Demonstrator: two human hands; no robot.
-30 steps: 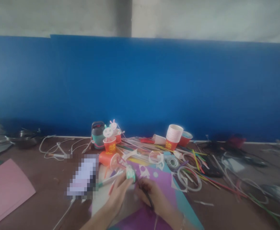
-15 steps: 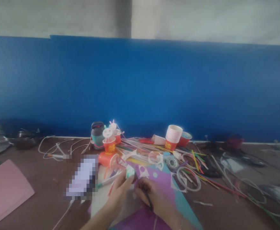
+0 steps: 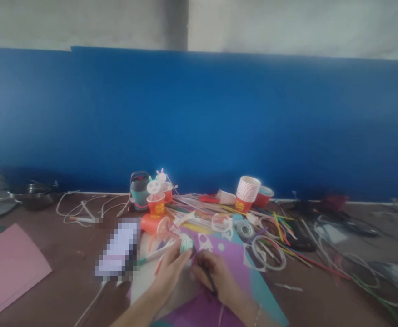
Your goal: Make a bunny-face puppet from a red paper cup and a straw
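My left hand (image 3: 173,265) is closed on a small white paper piece with green marks (image 3: 186,243). Beside it, my right hand (image 3: 214,274) is wrapped round a dark, slender tool (image 3: 210,280), whose tip end is too blurred to make out; it lies close to the paper piece. Under both hands are sheets of purple paper (image 3: 233,259), blue paper (image 3: 267,290) and whitish paper. An orange-red cup (image 3: 154,225) lies on its side just beyond my left hand. Behind it stands a red cup (image 3: 156,206) with a white animal-face cutout (image 3: 154,186).
A pixelated phone-like object (image 3: 117,247) and pink sheets (image 3: 13,268) are on the left. Stacked cups (image 3: 247,193), a tape roll (image 3: 244,230), coloured sticks and white coils (image 3: 269,253) lie at the back and right. A blue partition (image 3: 199,122) rises behind.
The view has shifted very slightly. Both hands stay nearly in place, still holding the paper piece and the dark tool.
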